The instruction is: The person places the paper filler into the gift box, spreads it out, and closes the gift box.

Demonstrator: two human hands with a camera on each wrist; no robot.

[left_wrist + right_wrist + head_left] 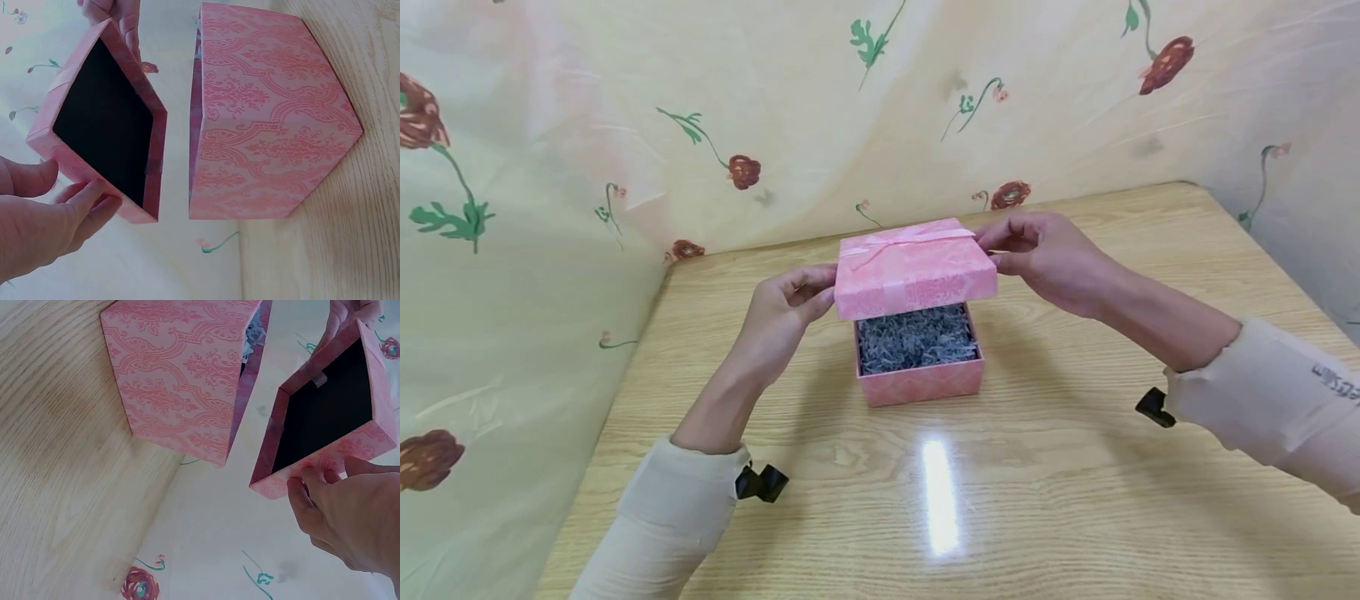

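A pink patterned box lid (917, 271) with a ribbon bow on top is held up between both hands. The left hand (782, 312) grips its left side and the right hand (1048, 258) its right side, fingertips and thumbs on the edges. Below stands the pink box (922, 385) on the table, holding grey-blue shredded paper (913, 337). The lid hides the box's far part in the head view. Both wrist views show a gap between the box (269, 119) and the lid (337, 453), whose inside is black.
The wooden table (1037, 500) carries a bright light reflection in front of the box. A floral curtain (812, 100) hangs behind the table and along its sides. Small black devices (763, 483) are attached at the sleeve cuffs.
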